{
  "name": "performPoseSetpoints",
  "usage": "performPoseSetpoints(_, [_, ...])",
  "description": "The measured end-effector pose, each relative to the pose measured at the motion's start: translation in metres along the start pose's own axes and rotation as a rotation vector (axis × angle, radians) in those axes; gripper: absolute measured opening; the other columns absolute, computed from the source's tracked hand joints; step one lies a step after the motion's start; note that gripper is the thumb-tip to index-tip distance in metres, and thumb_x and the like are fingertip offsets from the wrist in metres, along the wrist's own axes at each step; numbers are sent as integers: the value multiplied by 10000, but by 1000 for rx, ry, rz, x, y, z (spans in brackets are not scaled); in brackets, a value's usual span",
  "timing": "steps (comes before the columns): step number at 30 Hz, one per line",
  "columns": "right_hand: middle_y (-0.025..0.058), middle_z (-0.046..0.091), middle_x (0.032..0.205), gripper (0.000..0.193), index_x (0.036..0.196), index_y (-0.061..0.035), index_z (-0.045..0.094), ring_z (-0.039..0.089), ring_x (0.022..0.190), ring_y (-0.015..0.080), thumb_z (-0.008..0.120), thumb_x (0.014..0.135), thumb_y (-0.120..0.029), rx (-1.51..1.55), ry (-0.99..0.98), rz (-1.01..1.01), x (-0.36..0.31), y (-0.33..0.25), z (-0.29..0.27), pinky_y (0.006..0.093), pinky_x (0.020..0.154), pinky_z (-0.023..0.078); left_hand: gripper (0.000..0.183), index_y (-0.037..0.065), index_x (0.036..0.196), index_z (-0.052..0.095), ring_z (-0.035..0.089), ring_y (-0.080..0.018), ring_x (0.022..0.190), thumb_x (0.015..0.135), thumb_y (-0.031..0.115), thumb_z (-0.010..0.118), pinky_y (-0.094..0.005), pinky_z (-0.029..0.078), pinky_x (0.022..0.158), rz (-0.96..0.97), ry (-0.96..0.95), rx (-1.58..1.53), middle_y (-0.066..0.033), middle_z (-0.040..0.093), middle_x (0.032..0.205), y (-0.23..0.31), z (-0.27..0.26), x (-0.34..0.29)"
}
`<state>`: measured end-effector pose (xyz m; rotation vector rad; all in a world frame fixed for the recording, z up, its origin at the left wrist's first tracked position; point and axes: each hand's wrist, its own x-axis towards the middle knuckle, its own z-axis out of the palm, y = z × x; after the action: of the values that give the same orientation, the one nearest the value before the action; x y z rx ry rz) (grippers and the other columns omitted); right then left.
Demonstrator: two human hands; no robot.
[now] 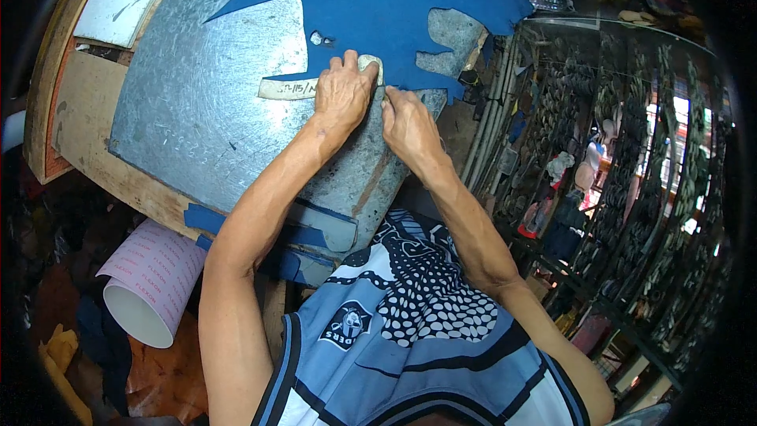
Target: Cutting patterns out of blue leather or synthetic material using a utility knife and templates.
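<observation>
Under the left hand [342,95] lies a pale paper pattern piece [285,89], a narrow strip with handwriting on it, pressed flat against the scratched metal cutting sheet [197,118]. That hand is spread palm-down, fingers close together, holding the pattern in place; its fingertips reach onto the edge of the blue material [371,0] that stretches away beyond them. Just right of it, the right hand [408,122] is bunched narrow, fingers pinched toward the pattern's rounded end; whether it grips a blade or other tool I cannot tell, since the fingers hide whatever is between them. The two hands nearly touch at the thumbs.

Beyond both hands, the blue material shows several cut-out gaps where the metal sheet shows through, one large gap to the left of the left hand and a smaller one beyond the right hand. Toward the person from the hands, a few blue offcuts [206,219] lie at the near edge of the metal sheet, which rests on a wooden board [87,126]. Well to the left of the left forearm, lower down, a pink roll of sheeting [154,280] lies with its open end showing.
</observation>
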<state>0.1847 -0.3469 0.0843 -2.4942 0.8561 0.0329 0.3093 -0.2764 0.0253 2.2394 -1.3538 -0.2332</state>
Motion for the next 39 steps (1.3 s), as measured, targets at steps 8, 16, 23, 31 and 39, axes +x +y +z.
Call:
performPoseSetpoints(8, [309, 628, 1071, 324, 1211, 52, 603, 642, 942, 468, 549, 958, -143, -33, 23, 15, -20, 2, 5, 513, 811, 529, 237, 156, 1107, 670, 608, -349, 867, 871, 161, 650, -441, 547, 694, -16, -14, 42, -161, 544, 975, 0, 3, -2])
performPoseSetpoints(16, [295, 626, 1094, 321, 1159, 63, 582, 624, 1033, 426, 534, 945, -171, 340, -83, -17, 4, 18, -34, 477, 895, 501, 313, 127, 1196, 681, 625, -414, 998, 901, 230, 661, -496, 545, 794, -404, 156, -195, -225, 628, 1112, -47, -31, -24])
performPoseSetpoints(23, [247, 520, 1287, 438, 1261, -18, 522, 643, 1002, 436, 662, 882, -186, -197, -256, -452, 62, 4, -33, 501, 884, 537, 463, -3, 1351, 530, 607, -421, 1069, 911, 122, 601, -500, 488, 934, -490, 406, -41, -284, 633, 1140, -84, -25, -82])
performPoseSetpoints(31, [204, 574, 1113, 386, 1199, -34, 568, 665, 879, 430, 688, 865, -185, -287, -421, -787, 100, 26, -31, 506, 776, 561, 425, -23, 1299, 585, 662, -422, 975, 917, 162, 576, -483, 509, 876, -806, 521, -202, -255, 691, 1047, -64, -28, -66])
performPoseSetpoints(39, [71, 628, 662, 227, 986, 11, 672, 573, 525, 161, 598, 925, -195, 462, -547, -361, 204, 62, -38, 346, 492, 484, 841, 13, 1522, 286, 598, -379, 1131, 933, 480, 662, -466, 522, 926, -1178, 1143, -1331, -285, 507, 1356, -45, -16, -53])
